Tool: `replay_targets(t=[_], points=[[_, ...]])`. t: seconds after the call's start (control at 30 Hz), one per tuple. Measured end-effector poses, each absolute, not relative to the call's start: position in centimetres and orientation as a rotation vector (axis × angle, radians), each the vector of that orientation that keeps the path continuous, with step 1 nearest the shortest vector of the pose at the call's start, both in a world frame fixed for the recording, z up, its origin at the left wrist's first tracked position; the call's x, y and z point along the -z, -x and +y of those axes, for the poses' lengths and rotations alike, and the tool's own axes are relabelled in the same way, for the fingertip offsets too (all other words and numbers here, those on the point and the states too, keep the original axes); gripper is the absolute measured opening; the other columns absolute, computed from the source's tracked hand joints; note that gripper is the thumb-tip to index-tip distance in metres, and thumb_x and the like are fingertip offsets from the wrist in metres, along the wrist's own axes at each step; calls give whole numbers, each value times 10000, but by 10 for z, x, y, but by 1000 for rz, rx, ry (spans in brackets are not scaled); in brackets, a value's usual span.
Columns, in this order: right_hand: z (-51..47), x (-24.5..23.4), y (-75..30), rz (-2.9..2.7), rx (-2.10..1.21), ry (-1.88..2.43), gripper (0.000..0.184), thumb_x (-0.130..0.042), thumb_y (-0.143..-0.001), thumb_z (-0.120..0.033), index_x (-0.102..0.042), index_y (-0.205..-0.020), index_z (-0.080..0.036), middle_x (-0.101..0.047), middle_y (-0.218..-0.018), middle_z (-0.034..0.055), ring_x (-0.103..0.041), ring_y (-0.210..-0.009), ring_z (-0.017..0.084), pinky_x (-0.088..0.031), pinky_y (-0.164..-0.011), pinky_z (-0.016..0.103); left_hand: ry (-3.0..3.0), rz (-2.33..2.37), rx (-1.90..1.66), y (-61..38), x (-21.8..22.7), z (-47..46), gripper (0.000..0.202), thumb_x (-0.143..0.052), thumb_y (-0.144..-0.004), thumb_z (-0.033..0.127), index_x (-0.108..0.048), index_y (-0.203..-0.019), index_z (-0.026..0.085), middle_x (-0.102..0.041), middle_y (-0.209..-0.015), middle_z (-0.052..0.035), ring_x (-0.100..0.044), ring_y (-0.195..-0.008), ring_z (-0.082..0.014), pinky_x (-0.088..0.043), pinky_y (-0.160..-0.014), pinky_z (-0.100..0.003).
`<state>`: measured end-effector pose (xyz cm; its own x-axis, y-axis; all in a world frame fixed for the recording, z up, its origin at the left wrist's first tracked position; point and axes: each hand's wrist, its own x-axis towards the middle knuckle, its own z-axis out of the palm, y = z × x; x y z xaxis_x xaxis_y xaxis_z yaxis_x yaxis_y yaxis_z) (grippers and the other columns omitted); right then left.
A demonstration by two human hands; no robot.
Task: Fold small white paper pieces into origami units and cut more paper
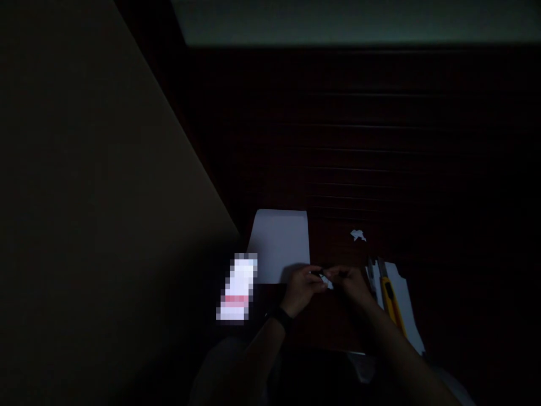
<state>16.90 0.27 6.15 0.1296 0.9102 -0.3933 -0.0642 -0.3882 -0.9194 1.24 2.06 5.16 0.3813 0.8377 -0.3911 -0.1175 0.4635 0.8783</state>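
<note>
Between my two hands is a small piece of white paper [327, 282], with a dark bit at its upper edge that is too dim to make out. My left hand [299, 288], with a dark band at the wrist, pinches it from the left. From the other side, the fingertips of my right hand [351, 283] close on the paper's upper right part. Just beyond my left hand lies a larger white sheet [281, 242], its far edge curved. A small crumpled or folded scrap of white paper [358, 234] rests farther back on the right.
Right of my right forearm, a yellow utility knife [392, 304] lies on white paper [406, 299], beside a dark slim tool [371, 273]. A bright, blurred-out screen [237, 288] stands at the left. The dark tabletop [333, 324] meets a slatted panel [350, 129]; a wall rises leftward.
</note>
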Motion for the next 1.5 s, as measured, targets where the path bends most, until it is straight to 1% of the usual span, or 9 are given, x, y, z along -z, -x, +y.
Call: replay_targets(t=[0.3, 0.57, 0.7, 0.77, 0.87, 1.13, 1.3, 1.4, 1.5], points=[[-4, -59, -168, -766, -1363, 1523, 338, -771, -531, -346, -640, -789, -171, -565, -549, -33, -509, -484, 119, -377, -473, 239, -885, 997, -771, -15, -57, 5, 439, -786, -541, 174, -633, -950, 127, -677, -670, -33, -651, -653, -177, -521, -650, -296], [-4, -72, -180, -945, -1273, 1671, 417, -721, -594, -422, -597, -906, -174, -622, -647, 15, -585, -567, 178, -436, -524, 279, -707, 932, -771, -14, -60, -4, 466, -785, -577, 205, -594, -994, 120, -682, -736, -55, -666, -707, -199, -550, -691, -357], [-7, -96, -215, -1095, -1009, 1910, 302, -619, -734, -385, -589, -954, -179, -623, -972, 128, -605, -862, 258, -435, -660, 315, -743, 1028, -749, -10, -55, -8, 431, -752, -626, 228, -587, -1008, 114, -683, -784, -84, -668, -728, -213, -557, -649, -354], [-11, -102, -231, -1444, -554, 2418, 280, -513, -811, -326, -553, -1039, -170, -599, -1008, 172, -614, -853, 287, -431, -667, 355, -872, 1106, -727, -9, -53, -9, 404, -726, -653, 248, -598, -1017, 128, -685, -802, -86, -666, -714, -215, -547, -575, -319], [-17, -99, -241, -1739, -350, 2643, 301, -438, -837, -235, -510, -1121, -165, -601, -991, 196, -637, -797, 319, -434, -659, 415, -1165, 1196, -699, -9, -55, -11, 332, -688, -690, 247, -631, -1007, 166, -694, -809, -61, -663, -728, -198, -527, -596, -293], [-13, -88, -241, -1723, -588, 2423, 317, -485, -771, -164, -585, -1072, -152, -659, -794, 174, -644, -775, 331, -429, -705, 469, -1824, 1464, -666, -1, -87, -24, 265, -648, -743, 237, -642, -1007, 215, -676, -927, -51, -621, -861, -205, -490, -790, -365], [-11, -96, -237, -1559, -822, 2025, 320, -380, -854, -307, -600, -1056, -192, -662, -990, 104, -624, -900, 232, -463, -755, 340, -2278, 1352, -675, -5, -100, -53, 356, -457, -870, 211, -521, -1220, 204, -548, -1243, -83, -467, -1176, -232, -383, -990, -422], [-12, -100, -228, -1113, -1129, 1537, 337, -539, -775, -345, -564, -1086, -218, -656, -908, 63, -627, -790, 203, -474, -682, 312, -2429, 1309, -561, -12, -96, -67, 474, -422, -890, 263, -370, -1347, 152, -362, -1418, -103, -305, -1312, -246, -322, -1047, -438], [-14, -100, -215, -838, -1214, 1335, 321, -692, -675, -312, -557, -961, -258, -611, -766, 1, -579, -643, 152, -440, -569, 258, -2466, 1295, -491, -15, -89, -72, 513, -403, -896, 296, -323, -1371, 122, -263, -1465, -112, -234, -1343, -257, -289, -1067, -450]])
